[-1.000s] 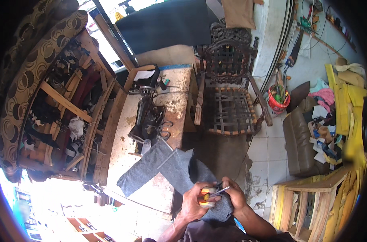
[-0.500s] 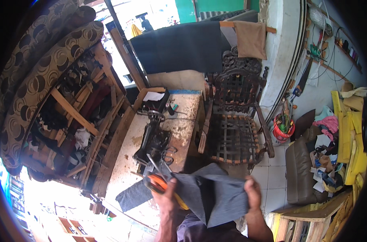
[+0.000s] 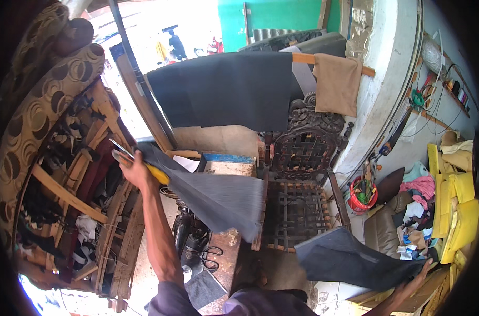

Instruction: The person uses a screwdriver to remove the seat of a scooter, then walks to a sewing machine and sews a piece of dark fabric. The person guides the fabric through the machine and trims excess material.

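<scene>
Head view: left hand point(image 3: 137, 172) clasps scissors point(image 3: 158, 175), right hand point(image 3: 417, 282) (blurred) seemingly pinches dark cloth point(image 3: 350, 260).

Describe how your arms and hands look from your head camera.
The left hand and right hand are bare; no gloves or wristbands show. A dark, purplish sleeve ends near the left elbow, leaving that forearm uncovered. No right sleeve is visible.

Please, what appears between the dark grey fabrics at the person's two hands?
In the head view, the webbed seat of the dark carved wooden chair shows between the left fabric and right fabric.
</scene>
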